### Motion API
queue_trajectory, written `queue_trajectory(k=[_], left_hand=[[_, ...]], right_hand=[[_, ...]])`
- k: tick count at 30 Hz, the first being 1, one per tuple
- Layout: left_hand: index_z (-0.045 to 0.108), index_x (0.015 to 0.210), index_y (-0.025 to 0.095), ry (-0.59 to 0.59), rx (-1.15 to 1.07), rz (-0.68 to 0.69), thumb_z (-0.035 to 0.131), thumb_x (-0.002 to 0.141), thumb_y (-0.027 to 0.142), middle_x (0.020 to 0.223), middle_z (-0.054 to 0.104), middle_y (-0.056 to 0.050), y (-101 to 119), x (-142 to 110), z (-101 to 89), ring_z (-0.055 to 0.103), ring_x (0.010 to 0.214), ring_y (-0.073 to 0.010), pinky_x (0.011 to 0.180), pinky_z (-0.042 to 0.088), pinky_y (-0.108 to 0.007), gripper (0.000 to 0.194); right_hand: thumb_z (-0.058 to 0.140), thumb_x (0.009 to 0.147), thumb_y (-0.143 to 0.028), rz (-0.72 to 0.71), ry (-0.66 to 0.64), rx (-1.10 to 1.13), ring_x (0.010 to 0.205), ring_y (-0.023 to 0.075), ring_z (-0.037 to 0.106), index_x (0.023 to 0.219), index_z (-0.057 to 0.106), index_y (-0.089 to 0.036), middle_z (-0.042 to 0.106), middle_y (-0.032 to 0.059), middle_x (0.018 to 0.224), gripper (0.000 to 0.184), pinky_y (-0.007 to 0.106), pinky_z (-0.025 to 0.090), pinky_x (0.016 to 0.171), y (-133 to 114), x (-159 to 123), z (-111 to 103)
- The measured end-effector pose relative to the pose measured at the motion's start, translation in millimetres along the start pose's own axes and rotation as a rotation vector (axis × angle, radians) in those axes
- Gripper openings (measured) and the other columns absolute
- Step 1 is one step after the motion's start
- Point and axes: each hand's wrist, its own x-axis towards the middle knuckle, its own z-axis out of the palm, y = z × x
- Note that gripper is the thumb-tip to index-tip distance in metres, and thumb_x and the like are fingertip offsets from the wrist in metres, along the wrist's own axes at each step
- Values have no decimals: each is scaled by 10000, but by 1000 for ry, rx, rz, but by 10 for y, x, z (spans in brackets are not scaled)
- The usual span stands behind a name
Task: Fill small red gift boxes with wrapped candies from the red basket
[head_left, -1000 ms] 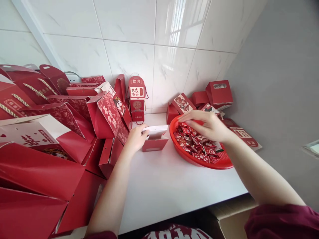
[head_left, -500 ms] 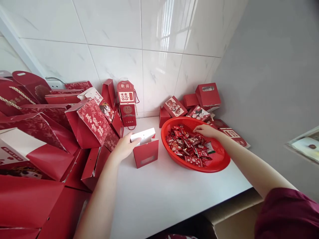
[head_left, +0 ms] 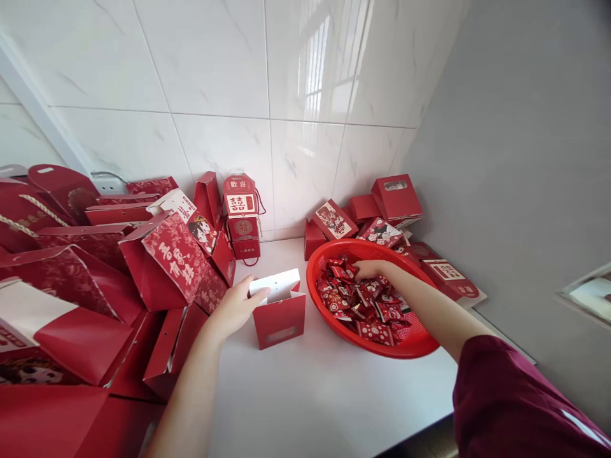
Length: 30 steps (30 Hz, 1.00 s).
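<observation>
My left hand (head_left: 241,303) is closed on the upper left edge of a red gift box (head_left: 279,323), its thumb over the white inner flap. This box stands upright on the white table with its top open and a small window low on the front. Inside the red plastic basket (head_left: 329,329) lies a heap of red wrapped candies (head_left: 375,331). My right hand (head_left: 371,270) reaches into the heap from the right, fingers curled down. Its fingertips are hidden among the wrappers, so I cannot make out what they hold.
Many red gift boxes (head_left: 176,254) crowd the left side. A small stack of boxes with cords (head_left: 243,228) stands by the tiled wall. More boxes (head_left: 396,197) are piled behind the basket. A grey wall (head_left: 506,159) bounds the right side.
My right hand has moved left and deeper into the candies, its fingers now curled down. My left hand keeps its hold on the box. The camera view has tilted slightly upward.
</observation>
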Motion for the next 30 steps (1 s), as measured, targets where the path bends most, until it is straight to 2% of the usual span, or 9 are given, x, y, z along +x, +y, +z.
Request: queue_trajectory(k=[4,7,10,15,19,21,24,27,30], left_hand=[[573,1144,205,-43,-27,-2,480,853,599,1143,668,-96,26,21,-11,624,1029,-303,835,468,-354,499],[570,1162,209,-35,-21,-11,482,852,588,1167,663,-85,59,16,-15,622,1034,-299,838,465,-345,497],[579,1154,197,-27,-7,-30,479,850,589,1181,658,-98,76,8,-13,617,1043,-303,842,463,-344,506],[578,1180,197,-55,-45,-9,481,847,583,1116,685,-93,93,1,-4,636,991,-284,826,472,-329,519],[589,1187,182,-82,-12,-20,484,841,587,1114,684,-101,152,-47,-50,633,977,-282,819,473,-332,543],[600,1195,196,-146,13,-12,522,826,568,1100,692,-81,203,-118,-106,634,966,-271,799,477,-316,530],[657,1166,222,-332,53,31,574,809,488,993,723,-35,299,-282,-198,654,891,-241,722,473,-268,453],[718,1118,242,-484,138,51,578,801,439,805,732,-5,392,-449,-247,662,739,-216,613,446,-243,398],[682,1198,295,-545,171,85,610,780,402,869,748,15,447,-539,-244,657,658,-183,583,449,-232,437]], right_hand=[[669,742,-159,-57,8,46,806,189,649,881,692,-122,709,65,852,146,304,498,794,81,-152,-295],[590,771,-204,-109,48,133,786,197,666,897,690,-133,722,68,835,177,290,496,774,103,-282,-495],[601,745,-238,-154,45,214,758,213,674,835,695,-134,721,69,778,166,302,499,754,45,-428,-590],[651,759,-403,-248,-17,385,824,213,675,898,704,-151,726,59,857,292,311,501,809,-282,-680,-584],[731,741,-403,-333,-31,826,875,192,655,937,653,-157,702,59,914,324,322,499,832,-668,-919,-519],[757,744,-366,-338,32,1052,791,148,632,979,615,-168,678,40,879,339,272,497,723,-824,-1059,-466],[731,799,-362,-321,200,1235,594,78,524,1070,576,-202,625,-9,781,351,195,397,531,-939,-1279,-372],[657,867,-409,-290,340,1211,543,76,474,962,598,-196,616,-4,738,241,204,362,498,-921,-1491,-299],[620,889,-446,-217,500,1047,540,86,454,798,586,-178,590,1,678,285,220,346,496,-865,-1693,-278]])
